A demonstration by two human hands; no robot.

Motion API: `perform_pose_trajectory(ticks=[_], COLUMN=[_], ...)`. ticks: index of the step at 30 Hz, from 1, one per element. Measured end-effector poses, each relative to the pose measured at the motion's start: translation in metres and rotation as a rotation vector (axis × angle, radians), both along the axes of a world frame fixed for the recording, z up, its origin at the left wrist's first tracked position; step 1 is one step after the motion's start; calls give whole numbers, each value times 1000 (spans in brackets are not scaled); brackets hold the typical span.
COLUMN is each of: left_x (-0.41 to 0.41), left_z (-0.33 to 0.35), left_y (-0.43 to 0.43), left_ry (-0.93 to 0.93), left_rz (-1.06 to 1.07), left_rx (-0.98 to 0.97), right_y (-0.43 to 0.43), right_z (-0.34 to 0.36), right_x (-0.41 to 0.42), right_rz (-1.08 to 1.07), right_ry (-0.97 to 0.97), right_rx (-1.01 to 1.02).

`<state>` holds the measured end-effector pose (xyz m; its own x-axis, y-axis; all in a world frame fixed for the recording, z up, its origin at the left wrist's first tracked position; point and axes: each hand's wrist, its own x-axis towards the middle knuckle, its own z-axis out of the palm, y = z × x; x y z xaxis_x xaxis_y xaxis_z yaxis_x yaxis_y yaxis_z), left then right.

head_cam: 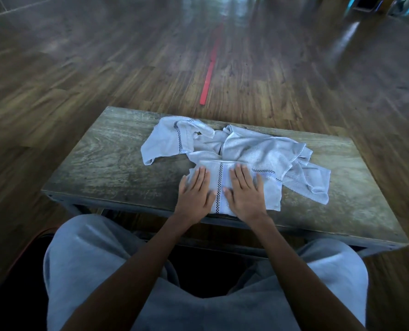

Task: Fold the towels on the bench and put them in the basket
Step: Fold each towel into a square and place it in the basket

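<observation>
The left hand [194, 194] and right hand [244, 191] hide much of the folded pale blue towel [219, 182]; far-right teal objects [407, 5] are blurred and cut off.

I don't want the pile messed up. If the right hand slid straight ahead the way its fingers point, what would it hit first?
Probably the crumpled towels heaped just beyond the folded towel that the right hand presses flat; they seem to touch its far edge.
</observation>
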<state>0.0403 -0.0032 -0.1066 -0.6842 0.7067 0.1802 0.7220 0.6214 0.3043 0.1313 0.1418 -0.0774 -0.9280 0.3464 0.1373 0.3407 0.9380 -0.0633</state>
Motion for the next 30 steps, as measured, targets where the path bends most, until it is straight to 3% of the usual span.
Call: perform_pose_trajectory(ticks=[7, 12, 15, 19, 25, 30], left_x=[-6, -5, -8, -13, -16, -11], left_z=[5, 18, 27, 39, 52, 56], left_y=[-3, -7, -6, 3, 11, 11], left_ry=[-79, -139, -190, -383, -514, -441], left_rz=[1, 129, 198, 244, 300, 333], left_rx=[-131, 70, 123, 80, 100, 167], right_y=[19, 22, 25, 29, 37, 26], right_z=[-6, -1, 2, 13, 17, 30], right_x=[17, 24, 25, 19, 9, 13], right_rz=[-118, -263, -330, -368, -343, -386], right_ry=[-30, 205, 195, 63, 63, 151], right_rx=[-53, -31, -21, -206, -460, -439])
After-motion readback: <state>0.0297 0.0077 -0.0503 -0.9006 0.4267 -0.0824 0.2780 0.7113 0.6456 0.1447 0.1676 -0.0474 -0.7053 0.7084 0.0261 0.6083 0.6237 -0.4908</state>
